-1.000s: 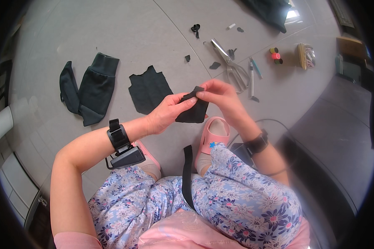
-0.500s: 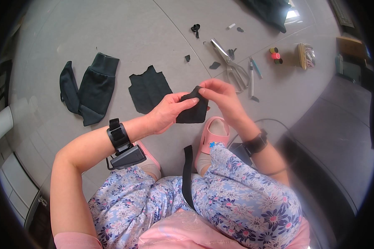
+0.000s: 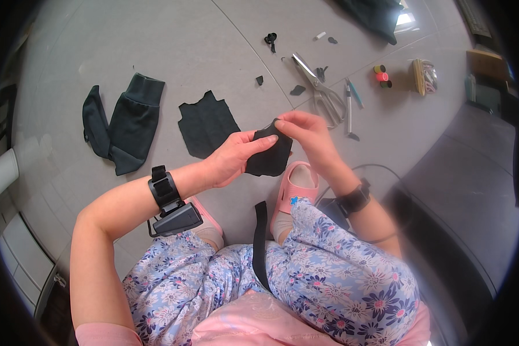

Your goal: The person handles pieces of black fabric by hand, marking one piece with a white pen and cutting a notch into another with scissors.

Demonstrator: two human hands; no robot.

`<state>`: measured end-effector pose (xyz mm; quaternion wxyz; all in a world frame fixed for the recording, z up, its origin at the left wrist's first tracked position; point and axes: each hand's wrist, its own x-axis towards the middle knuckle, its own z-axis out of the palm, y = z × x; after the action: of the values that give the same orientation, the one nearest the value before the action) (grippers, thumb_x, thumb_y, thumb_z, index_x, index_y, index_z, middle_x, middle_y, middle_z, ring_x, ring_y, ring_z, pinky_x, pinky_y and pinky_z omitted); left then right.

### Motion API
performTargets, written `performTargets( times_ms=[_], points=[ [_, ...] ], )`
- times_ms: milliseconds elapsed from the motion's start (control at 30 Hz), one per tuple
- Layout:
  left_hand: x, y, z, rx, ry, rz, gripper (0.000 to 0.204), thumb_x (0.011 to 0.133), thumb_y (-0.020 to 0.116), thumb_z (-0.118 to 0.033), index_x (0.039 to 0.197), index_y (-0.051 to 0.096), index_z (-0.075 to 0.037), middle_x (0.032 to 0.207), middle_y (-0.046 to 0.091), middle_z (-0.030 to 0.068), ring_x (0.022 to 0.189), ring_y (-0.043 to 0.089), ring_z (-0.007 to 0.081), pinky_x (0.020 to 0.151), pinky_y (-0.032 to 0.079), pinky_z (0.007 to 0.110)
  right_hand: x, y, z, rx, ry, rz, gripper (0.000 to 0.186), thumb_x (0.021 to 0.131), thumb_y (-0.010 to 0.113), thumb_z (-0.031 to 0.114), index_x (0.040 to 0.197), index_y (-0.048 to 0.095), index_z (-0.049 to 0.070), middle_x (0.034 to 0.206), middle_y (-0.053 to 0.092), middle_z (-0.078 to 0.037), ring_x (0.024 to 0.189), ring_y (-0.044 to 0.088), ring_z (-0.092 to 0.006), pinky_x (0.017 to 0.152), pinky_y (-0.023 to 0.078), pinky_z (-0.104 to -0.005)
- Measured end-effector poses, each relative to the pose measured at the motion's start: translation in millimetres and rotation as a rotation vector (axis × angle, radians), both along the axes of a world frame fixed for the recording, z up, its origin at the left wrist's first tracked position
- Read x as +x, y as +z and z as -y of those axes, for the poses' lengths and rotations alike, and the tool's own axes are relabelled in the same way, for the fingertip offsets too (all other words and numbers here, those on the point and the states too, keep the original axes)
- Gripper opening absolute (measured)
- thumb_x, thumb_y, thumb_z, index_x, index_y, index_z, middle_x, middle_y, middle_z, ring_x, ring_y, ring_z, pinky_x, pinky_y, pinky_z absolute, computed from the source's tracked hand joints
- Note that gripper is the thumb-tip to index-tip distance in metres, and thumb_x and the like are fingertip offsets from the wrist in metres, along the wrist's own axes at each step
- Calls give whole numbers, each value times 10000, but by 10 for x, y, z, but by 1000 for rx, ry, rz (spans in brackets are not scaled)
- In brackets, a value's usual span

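A small piece of black fabric [image 3: 269,157] hangs between my two hands above the floor. My left hand [image 3: 234,157] grips its left side, thumb on top and fingers behind. My right hand [image 3: 305,134] pinches its upper corner between thumb and fingertips; whether a needle is there cannot be made out. Just beyond my left hand, a larger cut piece of black fabric [image 3: 206,125] lies flat. Farther left is a dark sleeve-like garment part [image 3: 135,118] with a ribbed cuff. Large metal scissors [image 3: 323,95] lie beyond my right hand.
Beside the scissors are a white-handled tool [image 3: 350,109] and a blue pen-like stick [image 3: 357,95]. Thread spools [image 3: 381,76] and a small box of clips [image 3: 425,78] stand at the right. Small black scraps [image 3: 297,90] dot the tiles. My feet wear pink sandals [image 3: 297,187].
The small black fabric has turned slightly in my hands, its lower edge now hanging a little lower and more slanted. Both hands keep their hold almost in place.
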<state>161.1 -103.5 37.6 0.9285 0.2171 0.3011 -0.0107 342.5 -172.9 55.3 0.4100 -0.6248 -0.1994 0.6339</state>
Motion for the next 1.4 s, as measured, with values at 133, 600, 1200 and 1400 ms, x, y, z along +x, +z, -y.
performTargets(
  times_ms=[133,600,1200,1400],
  points=[
    [4,-5,5,-25,33,-11,344,960,595,-271,1198,606,-24,1078,670,40,987,638,113,881,520,304,4,-62,22,64,-24,-5,179,886,676,175,958,682,12,823,629,14,779,540,-50,701,436,-230],
    [-72,324,-296,29,79,-37,350,966,582,-254,1192,569,12,1136,651,93,1052,630,160,968,488,323,876,-606,111,-36,356,1369,237,755,659,97,947,594,-25,1003,606,-205,905,601,-376,787,493,-445],
    [-949,1230,-507,301,378,-120,324,878,667,-72,1185,595,5,1024,679,116,969,668,192,895,545,355,143,1029,-66,21,703,94,523,776,775,470,937,571,16,786,491,24,727,443,-72,644,399,-241],
    [-996,1079,-455,339,455,-119,358,881,662,-54,1221,581,26,1031,680,113,960,666,176,882,538,316,-36,992,-111,42,747,39,497,803,755,459,916,582,6,814,510,5,725,456,-68,620,396,-234]
  ],
)
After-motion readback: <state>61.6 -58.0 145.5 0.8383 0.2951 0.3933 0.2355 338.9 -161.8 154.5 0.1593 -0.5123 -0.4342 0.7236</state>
